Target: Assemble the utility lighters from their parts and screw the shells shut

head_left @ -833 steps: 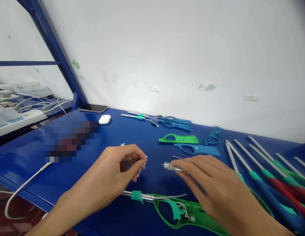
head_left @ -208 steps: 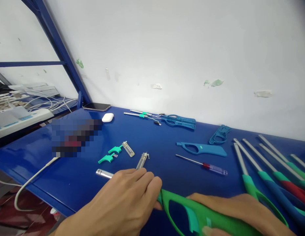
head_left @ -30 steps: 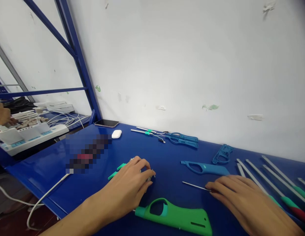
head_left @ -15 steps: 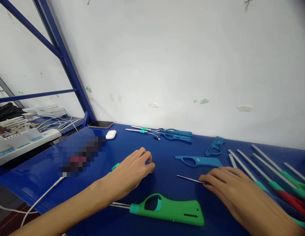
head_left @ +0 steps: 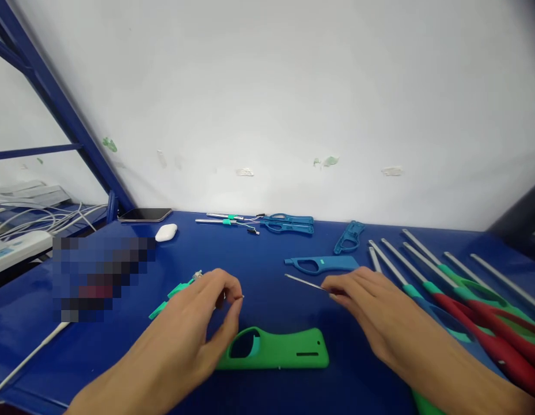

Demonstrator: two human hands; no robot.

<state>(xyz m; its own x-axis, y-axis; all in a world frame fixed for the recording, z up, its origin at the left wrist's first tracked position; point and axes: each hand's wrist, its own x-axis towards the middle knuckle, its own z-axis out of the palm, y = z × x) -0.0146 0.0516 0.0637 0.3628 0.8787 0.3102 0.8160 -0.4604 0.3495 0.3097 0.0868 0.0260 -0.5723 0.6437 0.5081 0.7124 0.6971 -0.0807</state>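
My left hand (head_left: 202, 323) is over the blue table (head_left: 267, 248), fingers curled in a pinch on a small clear part whose tip shows at the fingertips. Just right of it lies a green lighter handle (head_left: 276, 350). Two teal trigger pieces (head_left: 170, 291) lie left of my left hand. My right hand (head_left: 371, 305) rests palm down on the table, its fingers over the handle of a screwdriver whose thin metal shaft (head_left: 304, 281) sticks out to the left.
A blue handle shell (head_left: 321, 264), another blue shell (head_left: 349, 236) and a blue lighter with metal tubes (head_left: 267, 221) lie farther back. Several long-nosed lighters (head_left: 457, 288) lie at the right. A phone (head_left: 144, 214), a white earbud case (head_left: 166, 232) and a white cable (head_left: 25, 357) are at the left.
My left hand has drawn back toward me and closed into a pinch on the small part. My right hand stays on the screwdriver. The view has swung to the right and down.
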